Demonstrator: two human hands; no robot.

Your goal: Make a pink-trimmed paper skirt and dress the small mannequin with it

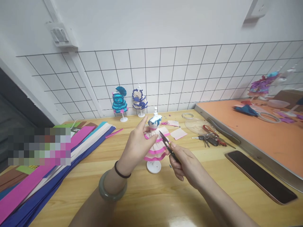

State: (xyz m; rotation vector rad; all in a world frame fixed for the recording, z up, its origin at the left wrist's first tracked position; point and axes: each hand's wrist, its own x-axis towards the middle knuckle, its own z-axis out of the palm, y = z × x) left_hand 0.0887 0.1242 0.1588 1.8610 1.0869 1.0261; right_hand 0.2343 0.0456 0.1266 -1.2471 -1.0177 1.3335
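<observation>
A small white dress form (155, 121) stands upright on a round base in the middle of the table, with blue patches on its bodice. It wears a tiered white paper skirt (155, 154) edged in pink. My left hand (138, 140) is closed on the skirt near the waist, thumb in front and the other fingers partly hidden behind the form. My right hand (186, 162) grips black thread snips (169, 147), their pointed blades directed up and left at the skirt's upper right side. I cannot tell whether the tips touch the paper.
Two decorated dress forms, one teal (119, 101) and one blue-and-white (140, 100), stand by the wall. Coloured paper strips (78, 153) lie left. Paper pieces (179, 133), keys (208, 138) and a phone (260, 176) lie right, beside a raised orange surface (227, 115).
</observation>
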